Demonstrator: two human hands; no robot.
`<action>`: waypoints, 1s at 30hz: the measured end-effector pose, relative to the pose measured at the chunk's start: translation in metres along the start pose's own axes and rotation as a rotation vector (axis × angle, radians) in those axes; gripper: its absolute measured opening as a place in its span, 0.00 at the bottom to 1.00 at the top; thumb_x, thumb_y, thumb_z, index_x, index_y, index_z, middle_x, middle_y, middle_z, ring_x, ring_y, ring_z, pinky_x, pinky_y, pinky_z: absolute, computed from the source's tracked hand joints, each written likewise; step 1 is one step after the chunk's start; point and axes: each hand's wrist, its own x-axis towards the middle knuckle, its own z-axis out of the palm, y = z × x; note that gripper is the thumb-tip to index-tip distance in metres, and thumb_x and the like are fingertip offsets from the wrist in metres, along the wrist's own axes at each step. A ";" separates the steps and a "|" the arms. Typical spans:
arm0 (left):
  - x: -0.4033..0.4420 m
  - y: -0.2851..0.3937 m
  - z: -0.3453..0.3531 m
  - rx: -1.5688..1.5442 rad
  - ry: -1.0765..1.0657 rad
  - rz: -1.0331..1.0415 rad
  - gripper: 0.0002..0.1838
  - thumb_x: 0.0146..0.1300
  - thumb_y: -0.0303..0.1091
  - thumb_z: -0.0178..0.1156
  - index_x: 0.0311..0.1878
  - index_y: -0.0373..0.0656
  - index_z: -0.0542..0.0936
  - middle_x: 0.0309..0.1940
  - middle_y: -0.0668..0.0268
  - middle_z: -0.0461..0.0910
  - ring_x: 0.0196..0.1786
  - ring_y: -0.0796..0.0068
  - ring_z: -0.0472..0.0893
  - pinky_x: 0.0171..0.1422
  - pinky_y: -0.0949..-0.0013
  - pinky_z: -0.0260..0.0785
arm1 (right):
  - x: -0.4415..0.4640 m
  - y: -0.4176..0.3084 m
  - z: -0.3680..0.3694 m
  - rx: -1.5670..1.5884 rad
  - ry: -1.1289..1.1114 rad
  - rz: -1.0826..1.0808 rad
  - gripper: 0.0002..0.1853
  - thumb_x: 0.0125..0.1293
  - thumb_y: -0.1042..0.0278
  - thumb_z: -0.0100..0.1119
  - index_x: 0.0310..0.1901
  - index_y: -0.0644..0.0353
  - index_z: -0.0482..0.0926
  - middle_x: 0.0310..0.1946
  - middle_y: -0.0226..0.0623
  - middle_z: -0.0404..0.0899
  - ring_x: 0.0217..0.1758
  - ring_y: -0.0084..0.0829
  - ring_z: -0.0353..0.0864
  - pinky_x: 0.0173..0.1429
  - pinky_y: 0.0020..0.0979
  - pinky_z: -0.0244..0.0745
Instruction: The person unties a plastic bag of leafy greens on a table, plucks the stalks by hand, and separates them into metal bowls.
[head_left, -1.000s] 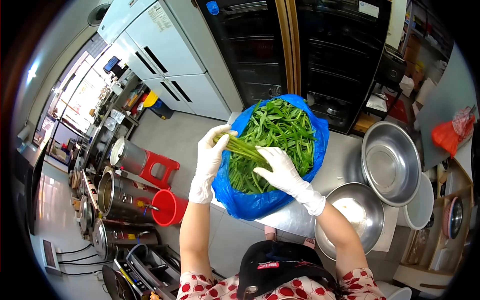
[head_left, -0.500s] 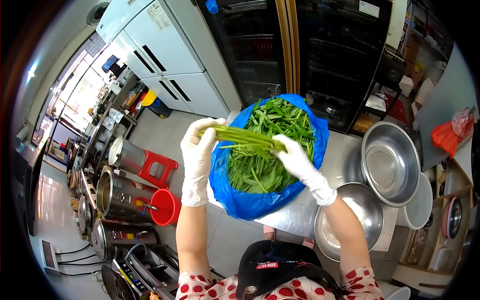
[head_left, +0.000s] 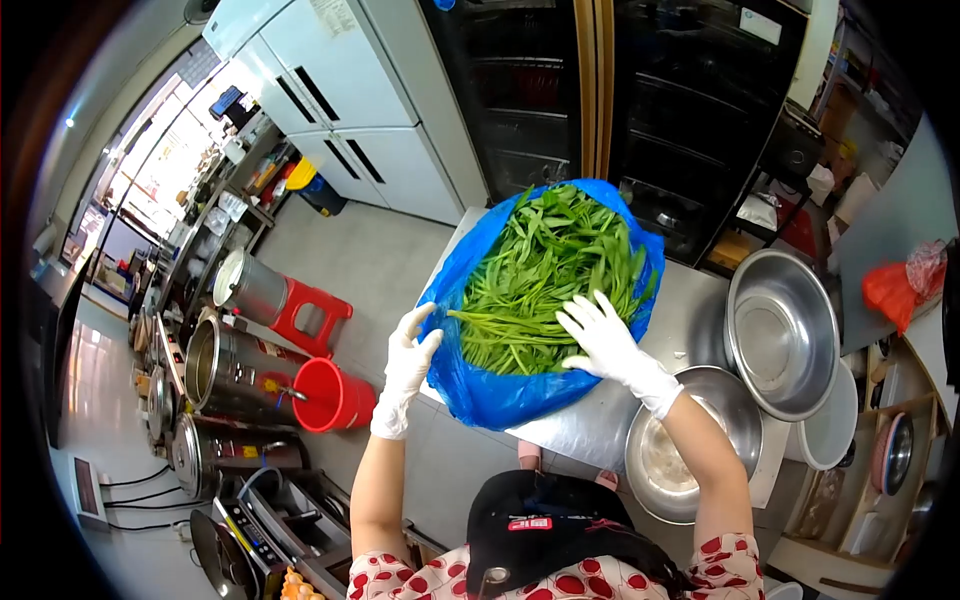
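Observation:
A blue plastic bag (head_left: 500, 398) stands wide open on the metal table (head_left: 585, 428), filled with long-stemmed leafy greens (head_left: 555, 245). White gloves cover both hands. At the bag's left rim is my left hand (head_left: 408, 352), its thumb and fingers apart with nothing between them. My right hand (head_left: 610, 348) is over the lower right of the greens, fingers spread. A bundle of stems (head_left: 490, 325) lies across the top of the pile, its cut ends pointing toward my left hand.
Two steel basins (head_left: 783, 335) (head_left: 665, 475) are at the table's right end. On the left are a red bucket (head_left: 330, 395), a red stool (head_left: 312, 315) and several steel pots. Fridges (head_left: 340, 110) and a dark glass-doored cabinet (head_left: 690, 110) stand behind.
The bundle of stems, held up between both hands before, now lies on the greens in the bag. Both hands have let go and moved lower, their fingers spread.

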 end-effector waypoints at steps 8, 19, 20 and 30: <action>-0.017 0.027 -0.002 0.310 0.168 0.307 0.08 0.57 0.21 0.63 0.39 0.42 0.83 0.35 0.61 0.79 0.40 0.65 0.79 0.48 0.68 0.71 | -0.011 -0.007 -0.020 0.086 0.206 0.120 0.26 0.56 0.62 0.63 0.56 0.63 0.75 0.55 0.45 0.73 0.63 0.46 0.69 0.70 0.47 0.59; 0.013 0.024 0.019 0.976 -0.165 0.607 0.10 0.53 0.28 0.65 0.40 0.43 0.84 0.33 0.64 0.76 0.41 0.64 0.76 0.45 0.63 0.67 | -0.045 -0.017 -0.039 0.210 0.354 0.229 0.09 0.57 0.70 0.62 0.39 0.61 0.80 0.39 0.38 0.80 0.45 0.40 0.78 0.57 0.41 0.69; 0.013 0.031 0.018 0.975 -0.185 0.620 0.09 0.53 0.29 0.64 0.39 0.43 0.84 0.34 0.64 0.76 0.42 0.64 0.75 0.45 0.63 0.67 | -0.050 -0.017 -0.040 0.214 0.350 0.233 0.08 0.57 0.70 0.62 0.39 0.61 0.80 0.39 0.38 0.80 0.45 0.39 0.78 0.57 0.41 0.69; 0.016 0.078 -0.010 0.333 -0.200 0.202 0.06 0.66 0.27 0.57 0.42 0.36 0.80 0.27 0.64 0.77 0.30 0.73 0.75 0.38 0.72 0.68 | -0.077 -0.020 -0.055 0.231 0.318 0.318 0.07 0.58 0.70 0.61 0.37 0.60 0.82 0.37 0.36 0.82 0.45 0.38 0.79 0.57 0.39 0.69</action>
